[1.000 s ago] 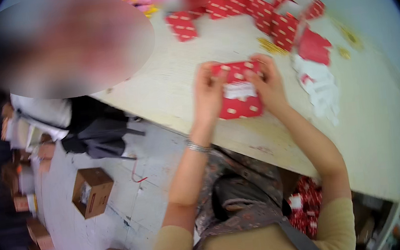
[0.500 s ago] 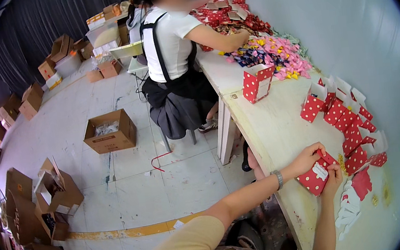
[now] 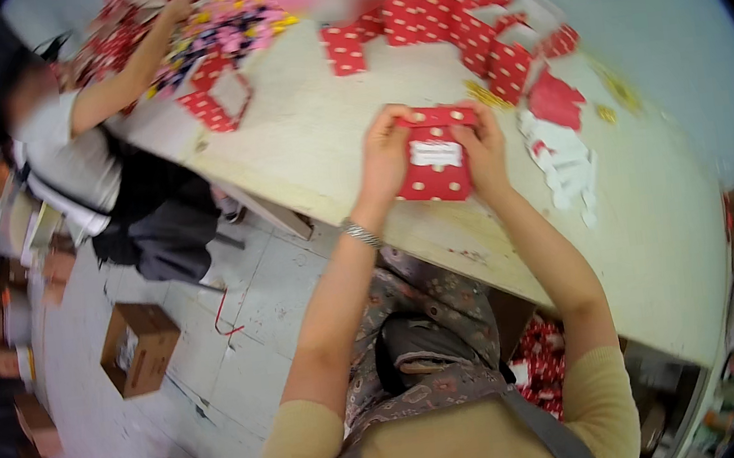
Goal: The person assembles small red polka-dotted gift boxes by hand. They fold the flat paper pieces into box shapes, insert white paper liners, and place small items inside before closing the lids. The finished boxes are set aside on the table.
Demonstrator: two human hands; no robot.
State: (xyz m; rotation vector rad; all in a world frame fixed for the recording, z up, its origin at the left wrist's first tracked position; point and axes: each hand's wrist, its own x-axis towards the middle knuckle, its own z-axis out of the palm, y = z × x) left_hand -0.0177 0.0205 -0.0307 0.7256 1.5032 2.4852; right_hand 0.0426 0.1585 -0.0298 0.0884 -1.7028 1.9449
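Observation:
Between both hands is a small red box with pale dots (image 3: 434, 183). It carries a white label on its front and a folded-over top flap. My left hand (image 3: 387, 156), with a bracelet at the wrist, grips its left side near the flap. On the opposite side, my right hand (image 3: 486, 145) is closed with its thumb on the front below the flap. The box is just above the table's front edge. Past my right hand lie gold twist ties (image 3: 487, 93), a red piece of paper (image 3: 555, 102) and several white labels (image 3: 563, 161).
Several red dotted boxes (image 3: 425, 19) stand along the wall, and a single one (image 3: 216, 94) is farther left. A co-worker (image 3: 75, 126) sits at the left, reaching toward a pile of pink, yellow and dark pieces (image 3: 238, 13). A cardboard box (image 3: 141, 350) rests on the floor.
The view has swung to the right, so the table and my hands now sit nearer the middle. Both hands still hold the red box by its upper part.

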